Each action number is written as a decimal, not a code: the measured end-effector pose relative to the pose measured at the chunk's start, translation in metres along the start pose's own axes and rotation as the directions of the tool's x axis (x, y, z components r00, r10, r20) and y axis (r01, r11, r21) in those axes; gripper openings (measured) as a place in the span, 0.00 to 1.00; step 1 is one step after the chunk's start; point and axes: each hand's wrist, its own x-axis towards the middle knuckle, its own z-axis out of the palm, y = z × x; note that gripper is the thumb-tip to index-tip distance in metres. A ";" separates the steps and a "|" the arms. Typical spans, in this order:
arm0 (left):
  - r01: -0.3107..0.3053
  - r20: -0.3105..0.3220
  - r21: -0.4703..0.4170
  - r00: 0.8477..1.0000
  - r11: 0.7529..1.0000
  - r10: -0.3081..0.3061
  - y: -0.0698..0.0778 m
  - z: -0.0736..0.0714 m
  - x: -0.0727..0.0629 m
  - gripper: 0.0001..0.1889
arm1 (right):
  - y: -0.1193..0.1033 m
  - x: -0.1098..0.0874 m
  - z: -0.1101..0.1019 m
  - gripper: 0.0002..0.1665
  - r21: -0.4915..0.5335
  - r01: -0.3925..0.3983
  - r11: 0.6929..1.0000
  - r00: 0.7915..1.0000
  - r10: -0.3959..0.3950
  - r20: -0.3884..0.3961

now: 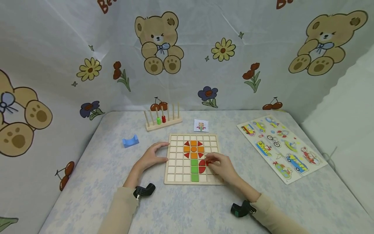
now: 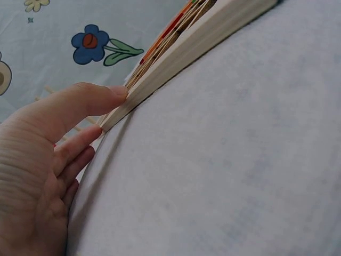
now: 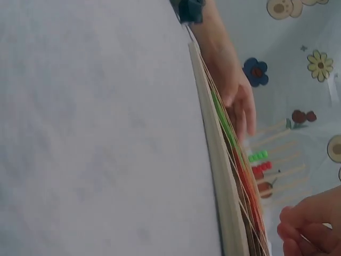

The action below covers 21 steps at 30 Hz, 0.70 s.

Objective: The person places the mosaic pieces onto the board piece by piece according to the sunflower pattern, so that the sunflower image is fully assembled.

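A square wooden grid board (image 1: 175, 183) lies on the table, with orange, green and red tiles in some cells. My left hand (image 1: 149, 158) rests against the board's left edge, thumb and fingers spread along it. The left wrist view shows the thumb (image 2: 109, 97) touching the board's side. Over the right part of the board, my right hand (image 1: 224, 167) pinches a small red tile (image 1: 208, 163) beside two curved red tiles (image 1: 202, 169). In the right wrist view, its curled fingers (image 3: 301, 224) are partly cut off, and no tile shows between them.
Behind the board stand a wooden peg rack (image 1: 165, 124) with green and red beads and a small pattern card (image 1: 201, 125). A blue curved block (image 1: 130, 141) lies at left. At right lies a vehicle picture puzzle (image 1: 280, 148). A bear-print cloth (image 1: 187, 87) hangs behind.
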 end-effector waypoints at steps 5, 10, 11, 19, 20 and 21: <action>0.008 0.006 -0.009 1.000 1.000 -0.008 0.000 0.000 0.001 0.35 | 0.016 0.001 -0.031 0.20 -0.138 -0.113 0.984 0.988 0.096 -0.122; 0.002 0.008 -0.003 1.000 1.000 -0.002 -0.001 0.000 0.001 0.35 | 0.031 -0.007 -0.048 0.23 -0.207 -0.144 0.968 0.989 0.131 -0.075; 0.000 0.009 -0.001 1.000 1.000 0.000 -0.001 0.000 0.001 0.35 | 0.033 -0.007 -0.049 0.23 -0.211 -0.143 0.967 0.989 0.132 -0.067; -0.007 0.005 -0.014 1.000 1.000 0.007 -0.002 -0.001 0.001 0.35 | 0.039 -0.003 -0.050 0.22 -0.198 -0.132 0.971 0.988 0.114 -0.101; -0.007 0.008 -0.015 1.000 1.000 0.007 -0.002 -0.001 0.001 0.35 | 0.038 -0.002 -0.050 0.22 -0.195 -0.137 0.971 0.987 0.118 -0.110; -0.006 0.011 -0.019 1.000 1.000 0.006 -0.002 -0.001 0.001 0.35 | 0.037 -0.001 -0.050 0.21 -0.184 -0.145 0.972 0.985 0.125 -0.115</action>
